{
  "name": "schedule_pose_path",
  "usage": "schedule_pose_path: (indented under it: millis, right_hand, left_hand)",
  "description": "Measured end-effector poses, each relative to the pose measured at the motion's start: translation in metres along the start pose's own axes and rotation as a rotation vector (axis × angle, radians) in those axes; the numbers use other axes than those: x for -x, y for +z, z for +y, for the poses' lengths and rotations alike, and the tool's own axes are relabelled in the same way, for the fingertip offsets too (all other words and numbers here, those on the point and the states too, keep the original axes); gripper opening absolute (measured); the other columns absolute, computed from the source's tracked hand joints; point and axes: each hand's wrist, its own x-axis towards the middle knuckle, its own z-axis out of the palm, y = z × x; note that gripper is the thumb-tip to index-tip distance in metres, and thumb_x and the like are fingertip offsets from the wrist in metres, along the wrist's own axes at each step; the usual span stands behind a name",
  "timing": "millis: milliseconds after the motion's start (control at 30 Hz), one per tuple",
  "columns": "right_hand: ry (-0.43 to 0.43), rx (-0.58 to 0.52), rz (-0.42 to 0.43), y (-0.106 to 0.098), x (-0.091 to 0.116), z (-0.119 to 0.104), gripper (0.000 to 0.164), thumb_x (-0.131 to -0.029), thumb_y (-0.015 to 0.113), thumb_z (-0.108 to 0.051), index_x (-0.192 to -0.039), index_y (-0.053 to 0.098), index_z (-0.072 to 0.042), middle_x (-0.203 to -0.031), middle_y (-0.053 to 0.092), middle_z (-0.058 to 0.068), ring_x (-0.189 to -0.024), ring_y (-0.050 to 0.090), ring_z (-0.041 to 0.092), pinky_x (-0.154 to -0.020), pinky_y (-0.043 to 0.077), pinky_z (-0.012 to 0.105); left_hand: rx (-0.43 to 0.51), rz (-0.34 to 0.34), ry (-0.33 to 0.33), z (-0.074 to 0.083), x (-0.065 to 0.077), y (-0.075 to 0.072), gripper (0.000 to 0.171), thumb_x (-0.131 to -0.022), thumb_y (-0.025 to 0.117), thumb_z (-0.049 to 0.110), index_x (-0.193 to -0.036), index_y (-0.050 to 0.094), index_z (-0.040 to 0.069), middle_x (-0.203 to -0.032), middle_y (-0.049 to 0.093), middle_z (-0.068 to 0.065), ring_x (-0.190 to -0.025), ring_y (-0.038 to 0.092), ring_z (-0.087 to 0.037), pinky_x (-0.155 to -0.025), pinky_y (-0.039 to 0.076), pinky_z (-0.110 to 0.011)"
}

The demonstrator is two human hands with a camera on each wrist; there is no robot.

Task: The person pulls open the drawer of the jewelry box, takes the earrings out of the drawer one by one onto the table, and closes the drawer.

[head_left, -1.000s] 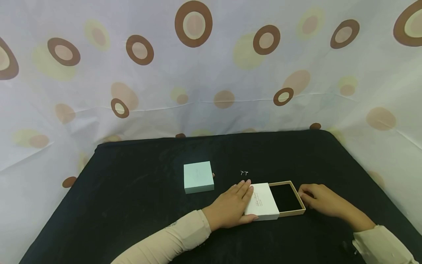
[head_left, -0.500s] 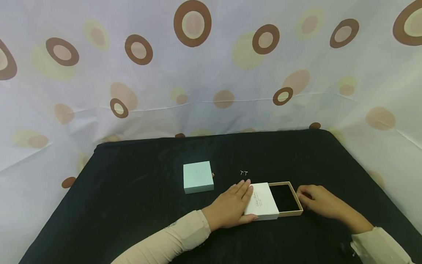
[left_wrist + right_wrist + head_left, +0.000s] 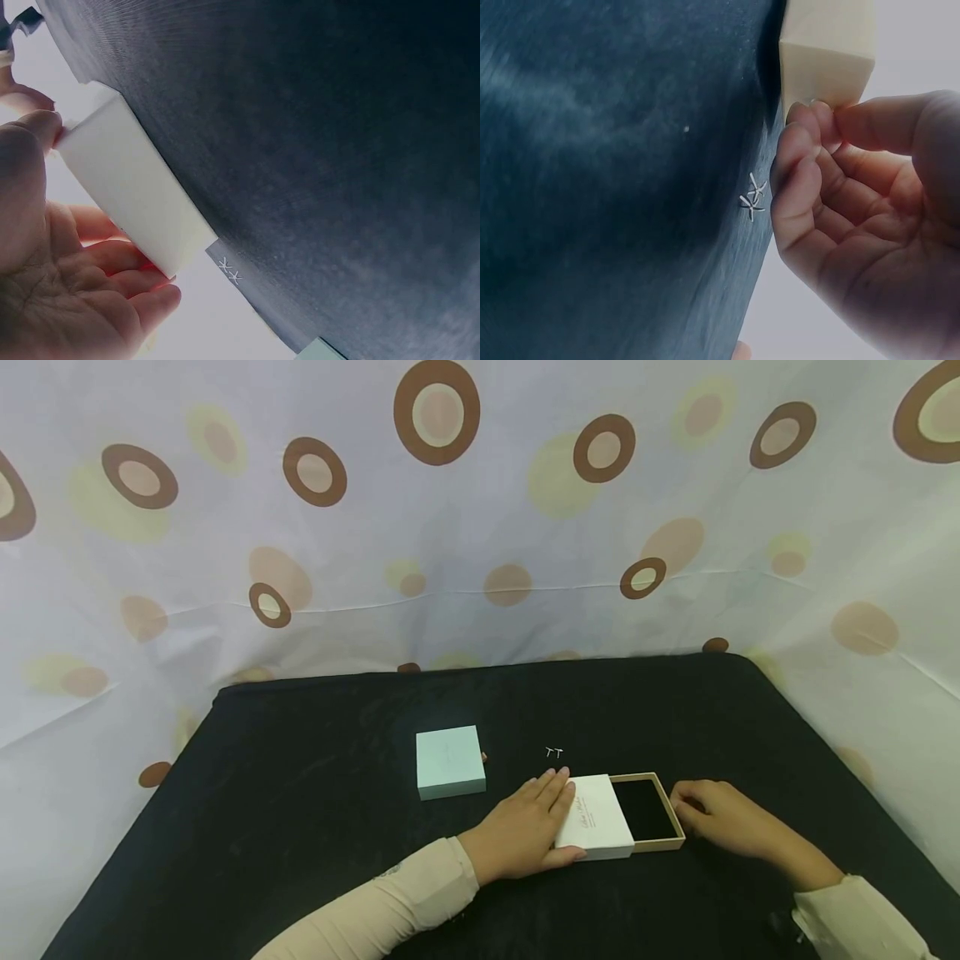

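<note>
A white drawer-style gift box cover [image 3: 596, 817] with printed lettering lies on the black cloth. My left hand [image 3: 523, 831] grips it, fingers over its top and thumb on the near side. The tan drawer [image 3: 660, 844] with a black lining sticks partway out of the right side. At its outer end my right hand [image 3: 723, 817] has thumb and forefinger pinched together with the other fingers curled; what the tips pinch is mostly hidden [image 3: 814, 112]. Two small silvery starfish-shaped pieces [image 3: 554, 752] lie just beyond the cover, and show in the right wrist view as starfish [image 3: 754, 199].
A pale mint-green box [image 3: 451, 763] with a small brown tab on its right side stands left of the starfish pieces. Black cloth [image 3: 315, 777] covers the table. Behind and at both sides hangs a white curtain [image 3: 450, 527] with brown and yellow circles.
The drawer has slid a little to the left into the white cover, my right hand moving with it. My left hand stays in place on the cover.
</note>
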Motion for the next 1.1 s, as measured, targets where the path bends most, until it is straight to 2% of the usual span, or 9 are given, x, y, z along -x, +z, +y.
schedule_pose_path:
  millis: [1100]
  right_hand:
    - [0.005, 0.034, 0.002, 0.0036, -0.0059, -0.0084, 0.022, -0.099, 0.051, -0.011, -0.079, 0.058, -0.017, -0.059, 0.045, -0.012, -0.049, 0.038, 0.000, -0.046, 0.036, 0.022]
  left_hand:
    - [0.016, -0.002, -0.008, -0.0001, -0.0001, 0.0004, 0.078, -0.096, 0.038, 0.060, -0.150, 0.030, 0.004, -0.157, 0.025, -0.013, -0.144, 0.025, -0.025, -0.115, 0.025, -0.034]
